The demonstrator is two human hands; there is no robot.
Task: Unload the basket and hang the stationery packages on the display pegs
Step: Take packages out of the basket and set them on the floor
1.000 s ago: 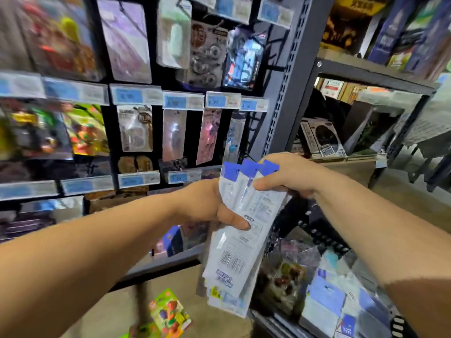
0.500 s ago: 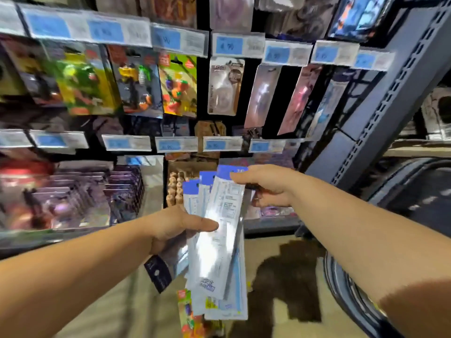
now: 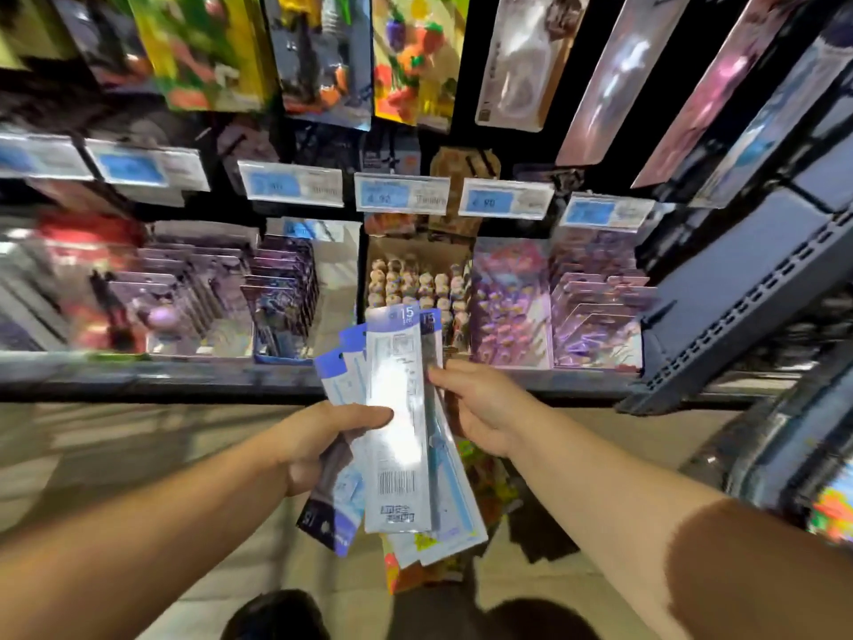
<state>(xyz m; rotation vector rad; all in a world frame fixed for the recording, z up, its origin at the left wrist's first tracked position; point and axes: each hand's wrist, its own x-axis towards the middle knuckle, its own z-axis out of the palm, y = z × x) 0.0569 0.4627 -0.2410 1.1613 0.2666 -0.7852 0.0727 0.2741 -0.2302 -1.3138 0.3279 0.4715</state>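
Observation:
A fanned stack of long white stationery packages [image 3: 399, 436] with blue header tabs sits in front of me, held upright. My left hand [image 3: 318, 443] grips the stack from the left, thumb pressed across the front package. My right hand [image 3: 480, 411] pinches the right edge of the stack near its middle. A colourful package [image 3: 489, 491] shows behind the stack's lower part. Hanging packages [image 3: 417, 57] fill the display pegs above a row of blue price tags [image 3: 401, 192]. The basket is only partly visible at the right edge [image 3: 784, 450].
Below the price tags, a shelf [image 3: 184, 378] carries trays of purple packs [image 3: 277, 293] and small figures [image 3: 415, 281]. A grey perforated upright [image 3: 747, 297] slants down on the right. Tan floor lies under my arms, with dark shoes [image 3: 277, 614] at the bottom.
The view has dropped and swung left from the basket to the lower shelf. My right hand slid from the blue tabs down to the stack's right edge. The left grip is unchanged.

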